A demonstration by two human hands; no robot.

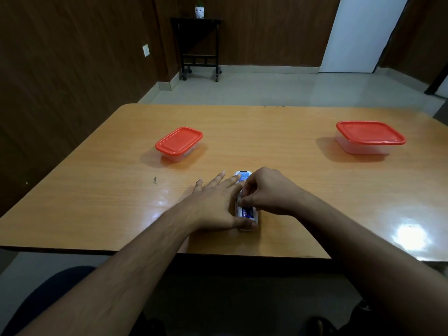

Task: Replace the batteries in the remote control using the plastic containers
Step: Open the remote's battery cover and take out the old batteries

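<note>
White plastic remote control (244,202), light, slick, lies face-down. Left hand (218,204) flat, fingers spread, pins it from 9 o'clock. Right hand (269,192) pinches at battery (246,211); grip the sides.

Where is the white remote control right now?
In the head view, the white remote control lies on the wooden table near its front edge, centre, between the left hand and the right hand, both touching it.
</note>
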